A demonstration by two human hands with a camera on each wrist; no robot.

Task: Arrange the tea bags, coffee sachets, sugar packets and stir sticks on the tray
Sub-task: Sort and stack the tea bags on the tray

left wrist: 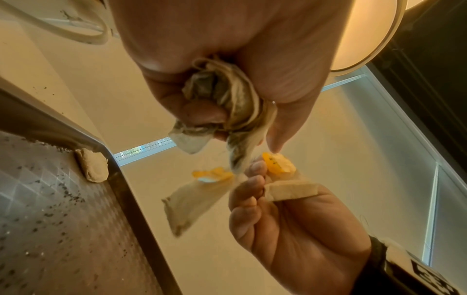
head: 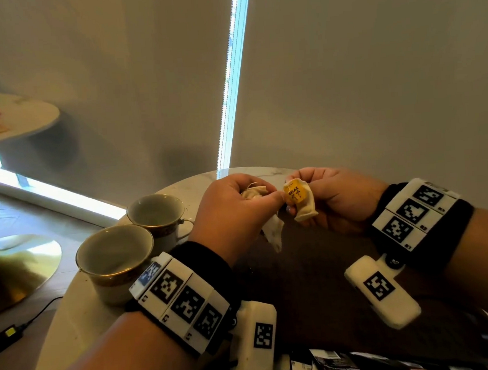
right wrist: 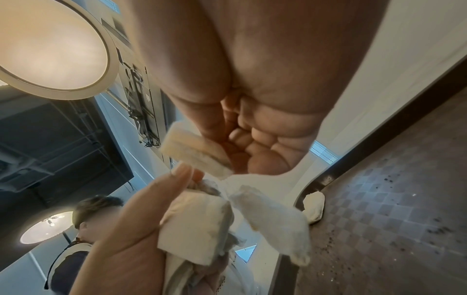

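Observation:
Both hands are held close together above the dark tray (head: 307,284). My left hand (head: 271,197) grips a crumpled bunch of beige tea bags (left wrist: 227,99), and one tea bag (head: 273,234) dangles below it. My right hand (head: 303,180) pinches a single tea bag (head: 303,201) with a yellow tag that reads RELAX. The two hands almost touch at the fingertips. Another tea bag (left wrist: 92,167) lies alone in the tray's far corner. Dark specks are scattered over the tray's checkered bottom (right wrist: 391,229).
Two gold-rimmed cups (head: 115,260) (head: 158,216) stand on the round marble table (head: 81,317) left of the tray. Black and white sachets (head: 336,366) lie at the near edge. A second round table (head: 24,113) stands far left. A person (right wrist: 83,225) stands nearby.

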